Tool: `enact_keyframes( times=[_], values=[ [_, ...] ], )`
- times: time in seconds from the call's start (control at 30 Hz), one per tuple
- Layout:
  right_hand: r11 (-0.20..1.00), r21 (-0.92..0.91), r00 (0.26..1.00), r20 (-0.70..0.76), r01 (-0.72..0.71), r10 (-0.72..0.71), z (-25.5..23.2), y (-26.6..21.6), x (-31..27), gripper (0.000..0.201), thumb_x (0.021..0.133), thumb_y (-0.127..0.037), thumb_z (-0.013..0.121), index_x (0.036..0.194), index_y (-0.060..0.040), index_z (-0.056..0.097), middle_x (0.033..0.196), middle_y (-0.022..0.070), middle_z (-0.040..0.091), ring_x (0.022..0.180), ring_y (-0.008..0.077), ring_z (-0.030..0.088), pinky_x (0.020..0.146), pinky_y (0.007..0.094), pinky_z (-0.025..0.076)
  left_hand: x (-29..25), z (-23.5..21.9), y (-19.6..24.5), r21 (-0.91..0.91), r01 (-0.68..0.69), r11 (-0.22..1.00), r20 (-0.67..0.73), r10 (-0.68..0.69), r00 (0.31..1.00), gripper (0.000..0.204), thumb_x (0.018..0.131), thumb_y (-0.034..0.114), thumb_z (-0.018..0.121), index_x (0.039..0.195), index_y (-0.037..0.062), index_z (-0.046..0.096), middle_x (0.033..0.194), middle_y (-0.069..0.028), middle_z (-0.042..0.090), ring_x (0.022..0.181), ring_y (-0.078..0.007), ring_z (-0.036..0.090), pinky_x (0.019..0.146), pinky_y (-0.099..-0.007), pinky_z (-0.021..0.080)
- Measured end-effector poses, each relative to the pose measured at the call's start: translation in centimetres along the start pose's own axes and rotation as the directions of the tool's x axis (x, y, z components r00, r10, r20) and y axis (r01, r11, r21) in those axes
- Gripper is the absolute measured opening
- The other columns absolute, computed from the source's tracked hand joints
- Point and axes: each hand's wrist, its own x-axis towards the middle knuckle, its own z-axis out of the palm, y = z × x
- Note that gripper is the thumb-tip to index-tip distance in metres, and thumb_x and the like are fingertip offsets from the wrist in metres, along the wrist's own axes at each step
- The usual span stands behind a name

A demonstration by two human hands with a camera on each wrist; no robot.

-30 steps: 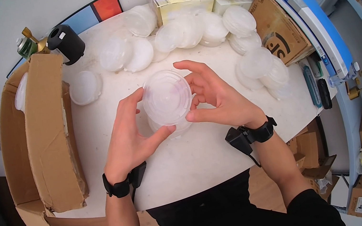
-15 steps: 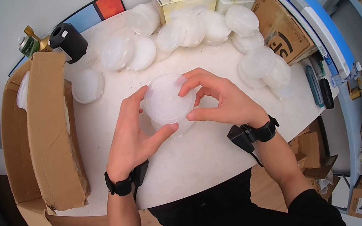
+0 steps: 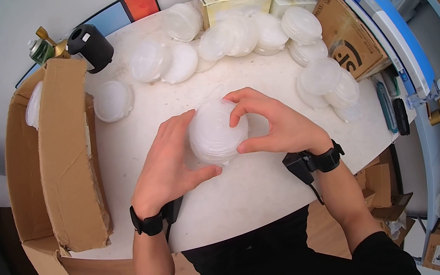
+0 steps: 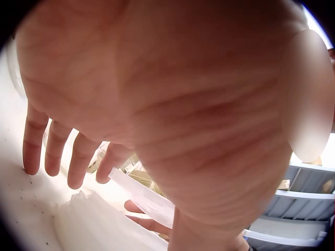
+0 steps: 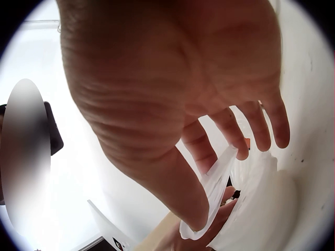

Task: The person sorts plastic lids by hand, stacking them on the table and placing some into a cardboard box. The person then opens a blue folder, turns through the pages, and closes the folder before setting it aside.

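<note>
you are bringing a translucent round lid (image 3: pixel 220 120) over a pile of similar lids (image 3: pixel 217 157) near the middle of the table (image 3: pixel 244 209). your right hand (image 3: pixel 285 126) is pinching that upper lid between thumb and index finger, while your left hand (image 3: pixel 163 168) is spreading around the other side, its fingers reaching out without curling round anything. so the upper lid is being handled, and it is not lying flat on the pile: the right wrist view is showing a gap between the two.

other groups of lids (image 3: pixel 237 34) are already lying overlapped along the far side, more lids (image 3: pixel 320 77) are resting toward the right, and a smaller group (image 3: pixel 113 101) is sitting just beside the open cardboard box (image 3: pixel 69 164). inside that box, a pale round piece (image 3: pixel 33 108) is leaning near the far end.

the tall near wall is hiding most of the box's inside, so you are getting no count there. your fingers are covering parts of the upper lid's rim, and the clear, overlapping edges are blurring how many lids are making up the pile. in the left wrist view, your left fingertips are perhaps touching the rim, but the palm is blocking much of it.
</note>
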Motion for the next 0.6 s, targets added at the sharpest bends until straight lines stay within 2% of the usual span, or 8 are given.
enact_keyframes(
  times=[0.03, 0.1, 0.2, 0.37, 0.43, 0.5, 0.6],
  values=[
    [1.0, 0.003, 1.0, 0.003, 0.003, -0.003, 0.02, 0.08, 0.02, 0.037, 0.077, -0.01, 0.087, 0.107, -0.0101, 0.065, 0.148, 0.0156, 0.051, 0.141, 0.0312, 0.047, 0.117, 0.0397, 0.036, -0.01, -0.05, -0.07, 0.015, -0.013, 1.0, 0.022, 0.012, 1.0, 0.098, 0.068, 0.02, 0.094, 0.149, -0.003, 0.044, 0.14, -0.022, 0.057, 0.133, -0.0395, 0.051, 0.111, -0.0448, 0.046],
    [0.999, -0.054, 1.0, 0.021, 0.004, -0.003, 0.04, 0.27, -0.06, 0.037, 0.077, -0.011, 0.084, 0.108, -0.0075, 0.062, 0.145, 0.0165, 0.052, 0.137, 0.0365, 0.051, 0.113, 0.0409, 0.042, 0.12, -0.13, -0.24, 0.032, -0.014, 0.999, 0.034, 0.013, 0.999, 0.1, 0.068, 0.019, 0.093, 0.151, -0.0026, 0.042, 0.14, -0.0218, 0.057, 0.132, -0.0394, 0.052, 0.111, -0.0444, 0.045],
    [0.991, -0.129, 0.998, 0.037, -0.042, 0.047, 0.22, 0.37, -0.08, 0.037, 0.078, -0.011, 0.083, 0.108, -0.0071, 0.062, 0.146, 0.0162, 0.051, 0.136, 0.037, 0.052, 0.111, 0.0408, 0.044, 0.12, 0.05, -0.22, 0.015, -0.007, 1.0, 0.037, 0.007, 0.999, 0.101, 0.069, 0.016, 0.092, 0.153, -0.0012, 0.04, 0.139, -0.0215, 0.057, 0.131, -0.0393, 0.053, 0.111, -0.0439, 0.045],
    [0.992, -0.122, 0.997, 0.066, -0.019, 0.028, 0.17, 0.62, -0.19, 0.037, 0.078, -0.012, 0.083, 0.108, -0.0068, 0.062, 0.15, 0.0166, 0.049, 0.137, 0.0373, 0.051, 0.11, 0.0411, 0.045, -0.01, 0.26, -0.17, -0.041, -0.041, 0.998, -0.002, 0.041, 0.999, 0.098, 0.071, 0.011, 0.09, 0.155, 0.0025, 0.039, 0.139, -0.0213, 0.058, 0.13, -0.039, 0.054, 0.11, -0.0443, 0.046],
    [0.992, -0.123, 0.996, 0.078, -0.026, 0.036, 0.02, 0.44, -0.25, 0.038, 0.078, -0.012, 0.084, 0.109, -0.0068, 0.062, 0.151, 0.0167, 0.048, 0.137, 0.0372, 0.051, 0.11, 0.0409, 0.045, 0.03, 0.18, -0.13, -0.021, -0.003, 1.0, 0.048, 0.004, 0.999, 0.103, 0.071, 0.011, 0.091, 0.159, 0.01, 0.037, 0.143, -0.0192, 0.056, 0.131, -0.0363, 0.054, 0.112, -0.0424, 0.045],
    [0.992, -0.101, 0.991, 0.104, -0.072, 0.083, 0.12, 0.04, -0.17, 0.04, 0.078, -0.013, 0.084, 0.11, -0.007, 0.062, 0.153, 0.0169, 0.047, 0.138, 0.0374, 0.051, 0.11, 0.0414, 0.045, -0.01, 0.25, -0.11, -0.031, -0.007, 0.999, 0.054, 0.009, 0.999, 0.103, 0.072, 0.011, 0.091, 0.159, 0.0106, 0.038, 0.141, -0.0187, 0.057, 0.13, -0.0359, 0.055, 0.111, -0.0422, 0.046],
    [0.991, -0.135, 0.995, 0.096, -0.002, 0.015, 0.43, 0.45, -0.09, 0.042, 0.077, -0.012, 0.085, 0.112, -0.0073, 0.062, 0.154, 0.0167, 0.047, 0.137, 0.0374, 0.051, 0.11, 0.0419, 0.045, -0.06, -0.04, 0.02, -0.038, 0.001, 0.999, 0.061, 0.001, 0.998, 0.102, 0.072, 0.01, 0.09, 0.159, 0.0111, 0.038, 0.138, -0.0177, 0.059, 0.128, -0.0353, 0.055, 0.109, -0.0418, 0.046]
  ],
)
